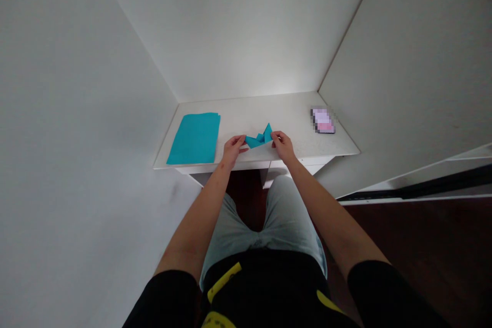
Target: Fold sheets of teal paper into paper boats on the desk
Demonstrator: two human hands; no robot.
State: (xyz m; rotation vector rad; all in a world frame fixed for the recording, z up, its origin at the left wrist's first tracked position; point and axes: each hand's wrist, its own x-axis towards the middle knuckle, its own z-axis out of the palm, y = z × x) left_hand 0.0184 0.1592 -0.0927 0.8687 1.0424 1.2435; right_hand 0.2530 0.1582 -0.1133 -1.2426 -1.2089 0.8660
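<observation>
Folded teal paper (259,139), near edge of table (269,113), pinched at both ends by left hand (232,149) and right hand (283,146); fingers (240,139) closed on it, holding folds together. Teal sheets (194,138) stacked left, within reach. Blurred object (323,121) right.

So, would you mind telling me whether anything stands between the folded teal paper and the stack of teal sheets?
Only the left hand, gripping the left end of the folded teal paper; past it, the white desktop runs to the stack.

A white corner desk (284,113) is carrying a stack of teal paper (194,138) toward nine o'clock and a pixelated, blurred flat object (323,121) toward three o'clock.
</observation>
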